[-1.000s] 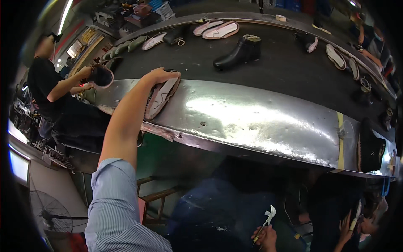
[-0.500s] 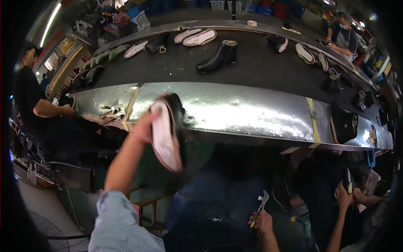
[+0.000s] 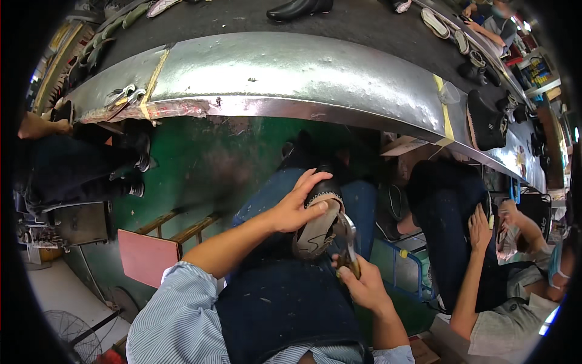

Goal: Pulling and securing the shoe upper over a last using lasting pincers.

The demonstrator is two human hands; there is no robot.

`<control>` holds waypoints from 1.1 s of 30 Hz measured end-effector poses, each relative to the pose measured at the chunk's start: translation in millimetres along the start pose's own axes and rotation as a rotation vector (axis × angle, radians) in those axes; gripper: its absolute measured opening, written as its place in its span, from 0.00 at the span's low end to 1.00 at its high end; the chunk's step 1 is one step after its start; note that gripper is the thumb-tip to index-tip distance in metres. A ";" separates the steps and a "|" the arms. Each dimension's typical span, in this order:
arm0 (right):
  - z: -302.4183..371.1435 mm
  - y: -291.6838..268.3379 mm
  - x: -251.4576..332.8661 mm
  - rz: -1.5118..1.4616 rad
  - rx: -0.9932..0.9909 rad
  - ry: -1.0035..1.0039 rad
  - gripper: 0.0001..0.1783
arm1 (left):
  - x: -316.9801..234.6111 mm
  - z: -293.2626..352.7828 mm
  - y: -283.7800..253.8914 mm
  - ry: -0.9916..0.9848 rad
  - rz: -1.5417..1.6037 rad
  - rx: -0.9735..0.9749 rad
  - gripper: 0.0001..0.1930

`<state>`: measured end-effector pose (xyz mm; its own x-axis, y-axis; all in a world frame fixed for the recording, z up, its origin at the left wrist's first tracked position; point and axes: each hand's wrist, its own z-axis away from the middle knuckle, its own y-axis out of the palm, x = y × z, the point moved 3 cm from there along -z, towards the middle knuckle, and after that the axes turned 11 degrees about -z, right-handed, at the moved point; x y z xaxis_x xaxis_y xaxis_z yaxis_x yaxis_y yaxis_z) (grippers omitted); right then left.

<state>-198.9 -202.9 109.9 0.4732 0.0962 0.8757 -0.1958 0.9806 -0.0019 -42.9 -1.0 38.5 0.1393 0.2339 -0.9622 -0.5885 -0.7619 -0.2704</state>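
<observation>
Sole up over my lap lies a black shoe (image 3: 316, 232) with a pale bottom and a dark wavy line on it. My left hand (image 3: 297, 206) is closed around its toe end, thumb pressed on the pale bottom. In my right hand (image 3: 362, 283) I grip metal pincers (image 3: 347, 235) with yellowish handles. Their jaws are at the right-hand edge of the shoe; whether they bite on the upper, I cannot tell.
A metal-edged bench (image 3: 291, 67) runs across in front, with a black boot (image 3: 297, 10) and several shoes on its dark surface. A pink-topped stool (image 3: 145, 256) stands at left. Close on my right a co-worker's hand (image 3: 479, 229) is busy; another person sits far left.
The shoe has come down from in front of the bench to my lap, left hand still on it. My right hand has brought the pincers up to its edge. The view has tilted down.
</observation>
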 end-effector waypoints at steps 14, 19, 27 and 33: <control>-68.0 -2.7 -5.3 0.384 -0.033 -0.206 0.11 | 22.0 4.2 -12.2 0.052 -0.078 -0.113 0.27; -83.2 8.9 -20.1 0.491 -0.150 -0.496 0.14 | 31.6 3.6 -17.5 0.030 -0.048 -0.152 0.28; -53.2 -7.5 22.6 0.583 0.019 -0.169 0.11 | 28.8 -5.2 -13.0 -0.033 0.014 -0.131 0.27; -54.8 -2.6 50.6 0.224 -0.147 -0.140 0.14 | 36.6 -11.4 -10.6 -0.058 -0.042 -0.131 0.28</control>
<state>-127.3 -191.2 127.8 0.3073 0.2986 0.9035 -0.1504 0.9528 -0.2638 -22.5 8.8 5.8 0.1131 0.2988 -0.9476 -0.4733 -0.8224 -0.3158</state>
